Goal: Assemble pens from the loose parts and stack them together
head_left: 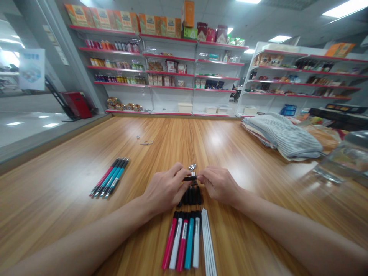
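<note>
My left hand (165,188) and my right hand (220,184) meet over the middle of the wooden table (71,199). Both pinch a small black pen part (190,178) between their fingertips. A few small silver tips (192,166) lie just beyond it. Below the hands sits a cluster of black pen parts (192,196). Closer to me lie several pen barrels (182,239) in red, white and teal, with thin white refills (208,241) beside them on the right.
Several assembled pens (110,177) lie in a row at the left. A metal ring (146,142) and a small bead (138,136) lie farther back. Folded striped cloths (284,136) and a clear container (342,159) sit at the right. Store shelves (169,73) stand behind.
</note>
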`<state>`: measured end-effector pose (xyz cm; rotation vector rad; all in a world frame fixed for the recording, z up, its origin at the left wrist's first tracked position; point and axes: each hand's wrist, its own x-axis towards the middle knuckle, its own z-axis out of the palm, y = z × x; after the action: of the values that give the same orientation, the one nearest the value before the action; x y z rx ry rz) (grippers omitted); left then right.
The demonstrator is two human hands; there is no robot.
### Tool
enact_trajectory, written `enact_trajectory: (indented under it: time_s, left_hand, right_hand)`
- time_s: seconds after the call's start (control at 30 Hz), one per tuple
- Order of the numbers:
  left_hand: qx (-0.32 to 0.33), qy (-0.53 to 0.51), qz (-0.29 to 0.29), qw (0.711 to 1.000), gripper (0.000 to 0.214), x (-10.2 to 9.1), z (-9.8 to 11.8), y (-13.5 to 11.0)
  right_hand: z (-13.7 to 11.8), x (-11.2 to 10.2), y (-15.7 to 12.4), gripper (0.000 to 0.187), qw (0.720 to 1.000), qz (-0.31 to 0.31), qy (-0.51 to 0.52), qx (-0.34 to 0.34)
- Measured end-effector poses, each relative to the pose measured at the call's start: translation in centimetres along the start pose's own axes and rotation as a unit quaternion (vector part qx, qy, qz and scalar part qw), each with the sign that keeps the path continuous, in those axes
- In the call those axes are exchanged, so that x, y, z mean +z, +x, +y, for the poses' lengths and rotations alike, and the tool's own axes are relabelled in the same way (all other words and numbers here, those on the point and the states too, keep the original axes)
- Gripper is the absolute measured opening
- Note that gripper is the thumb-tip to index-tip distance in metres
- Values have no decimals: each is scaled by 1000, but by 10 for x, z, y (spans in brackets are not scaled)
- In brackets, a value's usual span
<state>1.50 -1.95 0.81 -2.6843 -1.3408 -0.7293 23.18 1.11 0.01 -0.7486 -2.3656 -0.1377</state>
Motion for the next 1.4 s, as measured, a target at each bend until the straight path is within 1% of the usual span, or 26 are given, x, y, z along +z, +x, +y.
enact_trajectory:
  time_s: [0.13,0.27,0.37,0.57,0.77,0.87,0.97,1.03,1.1,1.13,1.2,1.23,1.3,1.33,1.4]
  left_hand:
    - [19,-11,15,1000,24,1,1,1]
    - [47,-37,54,997,19,1,0,3]
    - [48,-40,69,996,16,0,-1,3]
    - [48,-39,70,996,14,-1,0,4]
    - [37,-71,45,996,13,9,-6,2]
    - [51,-76,39,995,15,11,-8,2]
    - [68,-58,31,996,21,9,-6,2]
    - [65,-34,33,997,22,5,-2,3]
    - [50,-24,47,997,22,1,0,3]
    - [36,-31,63,997,21,-1,1,3]
    - [-14,-73,125,989,20,-4,0,3]
    - [-51,-107,165,979,20,-4,-2,4]
    - [-139,-192,229,944,21,-2,-10,5]
    - [-181,-240,245,922,23,0,-15,6]
    - [-240,-333,247,878,30,6,-25,8]
  right_hand:
    - [0,0,0,22,1000,1,-11,-2]
    - [0,-1,0,21,1000,-1,-10,-4]
    - [0,-1,0,20,1000,0,-9,-3]
    - [0,0,-1,18,1000,12,2,-5]
    - [-1,-3,2,14,999,2,22,-24]
    - [-1,-2,2,14,999,-6,16,-33]
    - [0,-1,1,17,999,5,-2,-36]
    - [0,-1,0,21,999,20,-15,-42]
    - [1,-1,0,24,998,44,-19,-42]
    - [1,-2,-1,25,997,59,-17,-39]
    - [3,-3,-2,27,995,92,-11,-21]
    - [5,-4,-2,28,994,108,-6,-10]
    - [8,-5,-3,26,991,133,8,12]
    - [9,-6,-3,25,990,141,14,20]
    - [12,-7,-3,24,987,154,25,28]
